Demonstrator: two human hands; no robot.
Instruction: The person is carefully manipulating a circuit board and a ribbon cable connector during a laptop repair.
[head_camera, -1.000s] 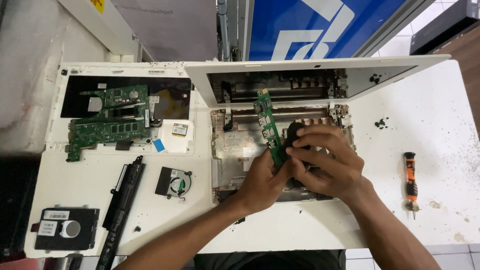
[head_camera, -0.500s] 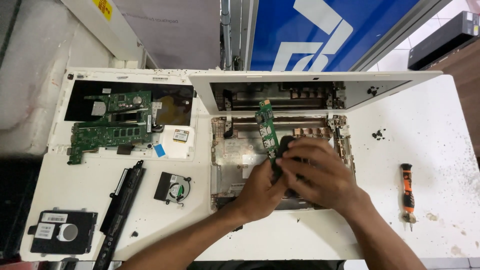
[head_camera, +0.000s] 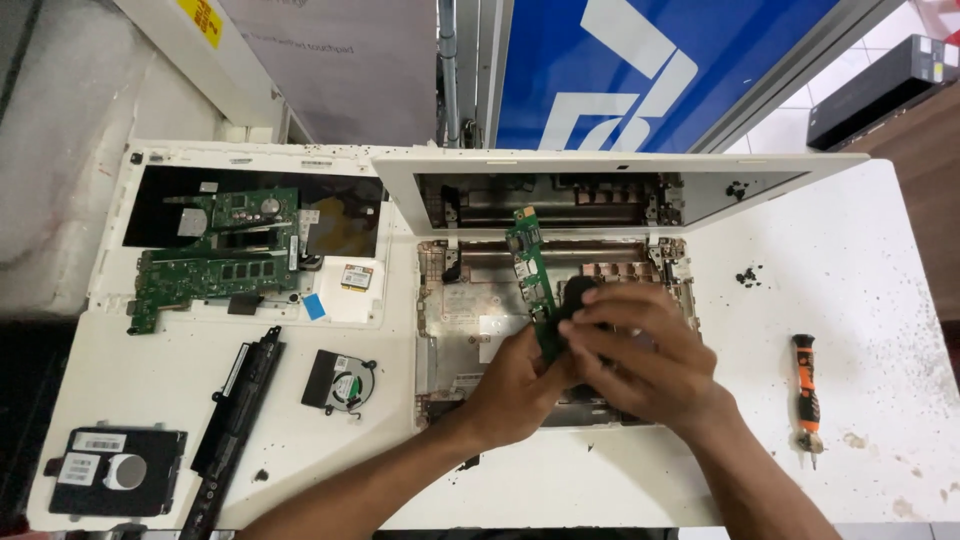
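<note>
both hands, the left hand (head_camera: 515, 385) and right hand (head_camera: 640, 355), stay closed in a grip on the narrow green board (head_camera: 533, 280), now lowered closer over the open laptop base (head_camera: 470, 320), screwdriver (head_camera: 806, 395) far right on the surface (head_camera: 860, 300).

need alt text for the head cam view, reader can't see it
Both hands, left hand and right hand, hold a narrow green board over an opened white laptop shell on a white table. A motherboard, fan and battery lie left; an orange screwdriver lies right.
</note>
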